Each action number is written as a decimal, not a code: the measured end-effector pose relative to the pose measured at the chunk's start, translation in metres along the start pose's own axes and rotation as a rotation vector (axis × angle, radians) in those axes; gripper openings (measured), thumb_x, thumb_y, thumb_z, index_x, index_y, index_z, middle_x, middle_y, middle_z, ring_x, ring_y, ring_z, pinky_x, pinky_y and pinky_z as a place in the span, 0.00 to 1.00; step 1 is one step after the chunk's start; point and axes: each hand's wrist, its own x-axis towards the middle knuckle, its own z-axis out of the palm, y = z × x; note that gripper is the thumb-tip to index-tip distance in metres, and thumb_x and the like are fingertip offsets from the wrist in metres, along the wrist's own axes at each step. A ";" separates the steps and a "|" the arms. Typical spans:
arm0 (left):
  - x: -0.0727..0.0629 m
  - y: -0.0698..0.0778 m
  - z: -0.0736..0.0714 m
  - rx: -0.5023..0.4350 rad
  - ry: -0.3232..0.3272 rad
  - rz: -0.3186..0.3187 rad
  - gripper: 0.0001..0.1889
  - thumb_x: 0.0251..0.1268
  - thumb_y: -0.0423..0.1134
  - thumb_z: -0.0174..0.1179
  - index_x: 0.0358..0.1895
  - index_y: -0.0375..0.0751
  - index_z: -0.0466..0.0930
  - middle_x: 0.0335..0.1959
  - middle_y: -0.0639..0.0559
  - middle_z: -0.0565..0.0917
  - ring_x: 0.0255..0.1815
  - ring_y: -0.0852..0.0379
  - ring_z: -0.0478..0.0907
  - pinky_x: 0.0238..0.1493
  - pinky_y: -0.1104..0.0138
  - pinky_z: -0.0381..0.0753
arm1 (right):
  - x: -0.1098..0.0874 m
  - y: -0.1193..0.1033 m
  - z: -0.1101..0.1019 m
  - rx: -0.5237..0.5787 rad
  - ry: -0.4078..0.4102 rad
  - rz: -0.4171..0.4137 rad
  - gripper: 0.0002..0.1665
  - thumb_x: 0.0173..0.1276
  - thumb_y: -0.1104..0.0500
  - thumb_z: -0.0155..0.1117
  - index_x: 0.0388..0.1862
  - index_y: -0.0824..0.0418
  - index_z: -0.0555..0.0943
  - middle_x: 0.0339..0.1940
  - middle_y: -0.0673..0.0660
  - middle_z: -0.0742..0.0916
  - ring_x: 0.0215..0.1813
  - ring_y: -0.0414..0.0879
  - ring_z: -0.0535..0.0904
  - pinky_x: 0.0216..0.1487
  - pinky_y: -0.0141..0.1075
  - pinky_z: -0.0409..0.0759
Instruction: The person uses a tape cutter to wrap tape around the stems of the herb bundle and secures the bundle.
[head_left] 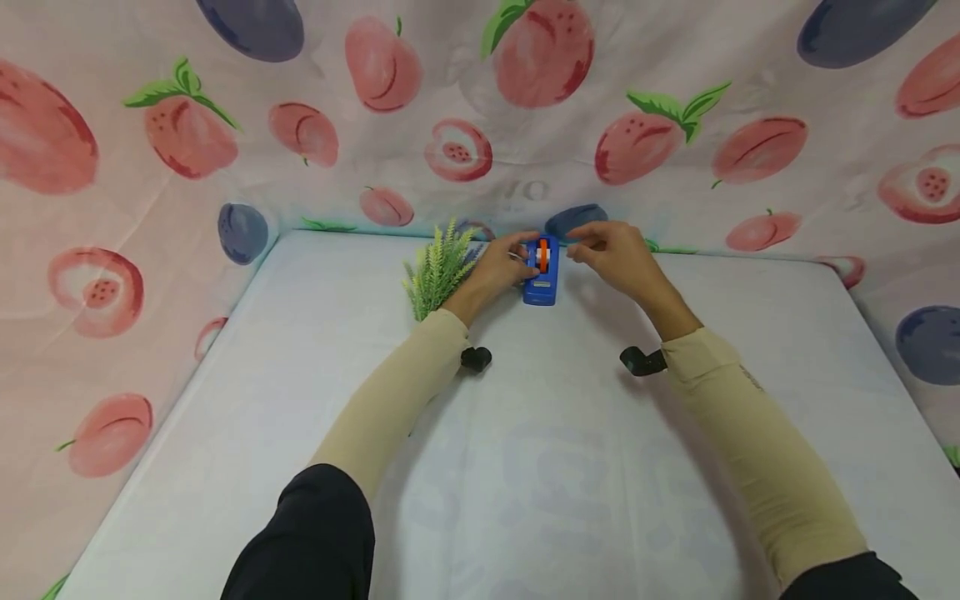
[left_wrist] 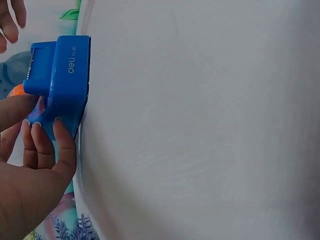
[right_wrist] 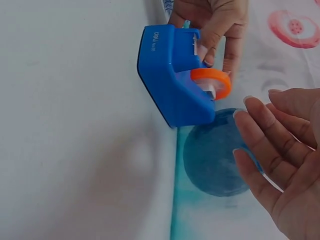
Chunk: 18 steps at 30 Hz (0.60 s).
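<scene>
A blue tape dispenser (head_left: 541,287) with an orange tape core (right_wrist: 215,81) stands on the white table near its back edge. My left hand (head_left: 500,268) holds it from the left side. In the left wrist view, its fingertips (left_wrist: 58,125) rest against the blue body while the thumb reaches in beside the orange core. To the right of the dispenser, my right hand (head_left: 618,257) hovers apart from it. The right wrist view shows that hand's fingers (right_wrist: 260,132) loosely bent, with nothing between them and the thumb.
A bunch of green artificial plants (head_left: 438,271) lies just left of my left hand, with purple sprigs (left_wrist: 75,229) beside it. Behind the table hangs a fruit-patterned cloth (head_left: 525,158). The white tabletop (head_left: 525,467) stretches toward me.
</scene>
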 end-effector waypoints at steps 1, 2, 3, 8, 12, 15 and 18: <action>0.001 0.000 0.001 -0.007 0.002 -0.005 0.33 0.61 0.23 0.68 0.69 0.50 0.77 0.48 0.41 0.77 0.38 0.53 0.75 0.41 0.60 0.80 | 0.002 0.001 0.001 0.009 -0.007 0.004 0.20 0.73 0.59 0.66 0.60 0.67 0.82 0.44 0.65 0.90 0.48 0.58 0.86 0.52 0.52 0.82; 0.001 0.000 0.001 -0.009 0.004 -0.010 0.33 0.61 0.23 0.68 0.69 0.50 0.77 0.48 0.41 0.76 0.38 0.53 0.75 0.40 0.60 0.80 | 0.003 0.001 0.003 0.011 -0.011 0.005 0.20 0.73 0.59 0.66 0.60 0.66 0.82 0.44 0.65 0.90 0.48 0.58 0.86 0.52 0.51 0.82; 0.002 0.000 0.002 -0.012 0.004 -0.016 0.33 0.61 0.22 0.68 0.69 0.50 0.77 0.48 0.41 0.76 0.38 0.53 0.75 0.40 0.60 0.79 | 0.005 0.002 0.004 0.014 -0.017 0.007 0.20 0.73 0.59 0.66 0.60 0.66 0.82 0.44 0.65 0.90 0.48 0.58 0.86 0.52 0.51 0.82; 0.003 -0.002 0.002 -0.047 0.008 -0.041 0.32 0.61 0.20 0.66 0.68 0.49 0.78 0.48 0.38 0.75 0.38 0.52 0.75 0.40 0.61 0.79 | 0.012 0.002 0.012 0.036 -0.037 0.001 0.19 0.73 0.59 0.66 0.60 0.66 0.83 0.45 0.66 0.89 0.48 0.60 0.86 0.50 0.50 0.82; 0.004 -0.002 0.002 -0.075 0.000 -0.043 0.33 0.60 0.18 0.65 0.68 0.48 0.78 0.44 0.39 0.74 0.36 0.53 0.76 0.40 0.59 0.80 | 0.019 0.003 0.018 0.033 -0.051 0.010 0.18 0.74 0.59 0.66 0.59 0.64 0.84 0.49 0.63 0.89 0.47 0.58 0.85 0.46 0.45 0.81; 0.004 -0.001 0.003 -0.081 -0.011 -0.040 0.33 0.61 0.18 0.64 0.69 0.47 0.77 0.41 0.43 0.73 0.35 0.53 0.77 0.40 0.58 0.81 | 0.024 0.002 0.023 0.002 -0.072 0.019 0.17 0.74 0.58 0.65 0.58 0.63 0.85 0.51 0.61 0.87 0.46 0.54 0.82 0.44 0.42 0.79; 0.004 -0.001 0.002 -0.079 -0.011 -0.042 0.33 0.61 0.18 0.64 0.69 0.46 0.77 0.38 0.46 0.72 0.34 0.54 0.78 0.42 0.58 0.82 | 0.029 0.000 0.027 -0.043 -0.086 0.015 0.18 0.73 0.57 0.67 0.58 0.62 0.85 0.49 0.62 0.86 0.43 0.53 0.81 0.41 0.41 0.77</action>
